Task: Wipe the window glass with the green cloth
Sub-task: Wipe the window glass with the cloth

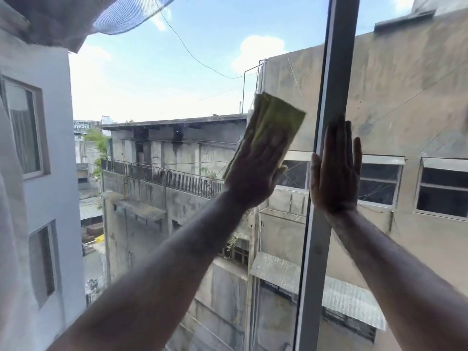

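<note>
Outside, the window glass (157, 102) filled most of the view, one large pane showing two grey concrete buildings (177, 158) and sky, split by a single pale upright frame bar (329, 102). One green cloth (272, 122), folded flat and yellowish, lay pressed on the pane under the flat, spread left hand (253, 171). Beside it, the right hand (335, 168) rested open-palmed against the frame bar, holding nothing.
</note>
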Available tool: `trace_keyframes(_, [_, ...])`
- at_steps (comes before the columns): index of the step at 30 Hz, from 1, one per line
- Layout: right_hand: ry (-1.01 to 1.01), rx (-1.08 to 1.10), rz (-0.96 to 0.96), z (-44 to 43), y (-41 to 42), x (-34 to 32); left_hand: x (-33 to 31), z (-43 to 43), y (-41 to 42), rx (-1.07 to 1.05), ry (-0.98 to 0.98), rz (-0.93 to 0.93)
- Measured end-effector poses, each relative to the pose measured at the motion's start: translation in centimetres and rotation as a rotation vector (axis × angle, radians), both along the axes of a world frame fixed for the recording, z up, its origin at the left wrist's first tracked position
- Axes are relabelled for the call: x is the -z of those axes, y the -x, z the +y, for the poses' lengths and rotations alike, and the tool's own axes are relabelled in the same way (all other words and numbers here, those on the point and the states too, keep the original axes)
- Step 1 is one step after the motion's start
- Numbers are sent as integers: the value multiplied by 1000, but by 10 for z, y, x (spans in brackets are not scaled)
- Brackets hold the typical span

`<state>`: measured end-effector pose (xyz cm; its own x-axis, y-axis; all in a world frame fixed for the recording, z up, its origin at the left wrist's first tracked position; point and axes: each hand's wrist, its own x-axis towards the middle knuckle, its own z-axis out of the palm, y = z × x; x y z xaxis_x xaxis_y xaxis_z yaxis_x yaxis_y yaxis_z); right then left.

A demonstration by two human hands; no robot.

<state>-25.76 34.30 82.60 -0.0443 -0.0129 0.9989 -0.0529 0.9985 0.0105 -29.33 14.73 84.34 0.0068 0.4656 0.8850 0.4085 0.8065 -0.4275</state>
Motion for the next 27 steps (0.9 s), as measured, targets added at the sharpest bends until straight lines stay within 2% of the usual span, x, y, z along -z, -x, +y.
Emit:
trace_keyframes(1, [1, 4, -1, 0, -1, 0, 24, -5, 0, -6, 73, -12])
trace_keyframes(3, [7, 1, -9, 0, -2, 0, 69, -35, 4, -30, 72, -52])
trace_keyframes(6, [13, -6, -25, -2, -3, -1, 105, -102, 7, -68, -161, -119])
trace_keyframes(8, [15, -3, -20, -2, -3, -1, 93, -140, 10, -104, -398, -177])
trace_keyframes(11, [20, 7, -13, -4, -3, -1, 26, -152, 15, -101, -762, -267])
trace_keyframes(13, [18, 10, -8, -4, -2, 0, -25, -134, 16, -82, -865, -253])
trace_keyframes(15, [18, 0, -2, -4, -2, 0, -58, -101, 15, -65, -790, -213])
trace_keyframes(17, [19, -5, 2, -3, -1, -1, -64, -62, 10, -37, -550, -130])
trace_keyframes(20, [18, -3, -2, -2, -2, -1, -24, -18, 7, 7, -159, -13])
trace_keyframes(22, [15, -2, -5, -2, -3, 0, 20, -18, 9, 17, -20, -7])
trace_keyframes(25, [10, -13, -12, -3, -5, -1, 85, -67, 13, -26, 0, -57])
trace_keyframes(27, [18, -20, -11, -5, -6, -1, 106, -116, 15, -46, -144, -88])
